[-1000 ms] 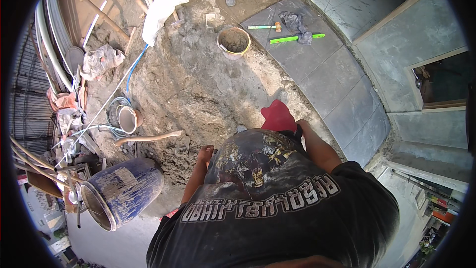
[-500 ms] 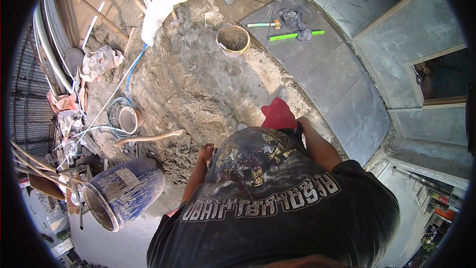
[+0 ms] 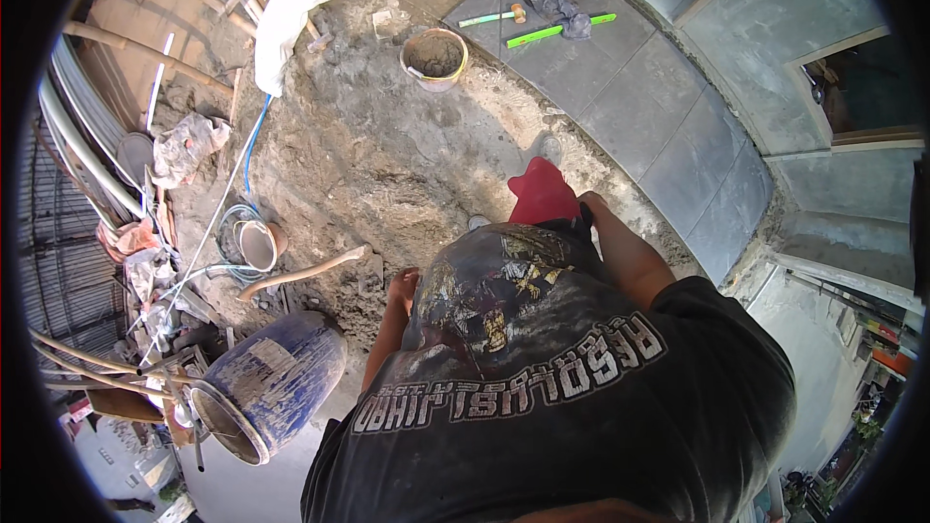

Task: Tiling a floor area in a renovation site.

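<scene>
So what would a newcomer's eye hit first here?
The dark printed shirt filling the lower middle, with red cloth above it, beside the right hand. Then the bright green bar on grey tiles, upper right of centre. Also the big blue barrel, lower left.

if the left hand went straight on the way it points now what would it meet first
Probably the rough soil just beyond the left hand; how high the hand hangs is unclear.
</scene>
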The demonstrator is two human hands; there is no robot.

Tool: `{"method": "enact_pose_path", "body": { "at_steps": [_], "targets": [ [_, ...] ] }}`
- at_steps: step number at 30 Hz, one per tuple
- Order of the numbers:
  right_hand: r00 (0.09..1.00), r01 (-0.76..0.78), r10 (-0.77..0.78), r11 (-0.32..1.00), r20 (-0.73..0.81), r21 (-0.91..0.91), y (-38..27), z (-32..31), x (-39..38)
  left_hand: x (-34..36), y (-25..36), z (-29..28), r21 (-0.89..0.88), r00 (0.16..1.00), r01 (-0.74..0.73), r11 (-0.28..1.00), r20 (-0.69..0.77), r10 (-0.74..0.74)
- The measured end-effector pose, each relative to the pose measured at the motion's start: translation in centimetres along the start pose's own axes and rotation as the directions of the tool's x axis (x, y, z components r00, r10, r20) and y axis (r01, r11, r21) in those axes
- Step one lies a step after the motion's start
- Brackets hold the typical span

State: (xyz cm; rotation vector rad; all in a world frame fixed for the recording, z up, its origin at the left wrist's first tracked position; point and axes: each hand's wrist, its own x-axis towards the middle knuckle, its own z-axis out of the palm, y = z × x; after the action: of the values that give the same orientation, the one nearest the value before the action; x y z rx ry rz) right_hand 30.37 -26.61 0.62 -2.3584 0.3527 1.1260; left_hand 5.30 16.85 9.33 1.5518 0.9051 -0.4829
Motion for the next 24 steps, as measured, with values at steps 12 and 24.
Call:
{"method": "enact_pose_path", "body": {
  "at_steps": [12, 24],
  "targets": [
    [0.998, 0.033, -0.044, 0.982, -0.052, -0.187, -3.2, -1.5, -4.4, -0.8, 2.0, -0.4, 0.263, 0.997, -0.058, 0.963, -0.028, 0.067],
    [0.999, 0.045, -0.046, 0.978, 0.002, -0.203, -2.5, -1.1, -2.1, 1.4, -0.8, -0.2, 0.163, 0.994, -0.094, 0.982, -0.035, 0.101]
  ]
}}
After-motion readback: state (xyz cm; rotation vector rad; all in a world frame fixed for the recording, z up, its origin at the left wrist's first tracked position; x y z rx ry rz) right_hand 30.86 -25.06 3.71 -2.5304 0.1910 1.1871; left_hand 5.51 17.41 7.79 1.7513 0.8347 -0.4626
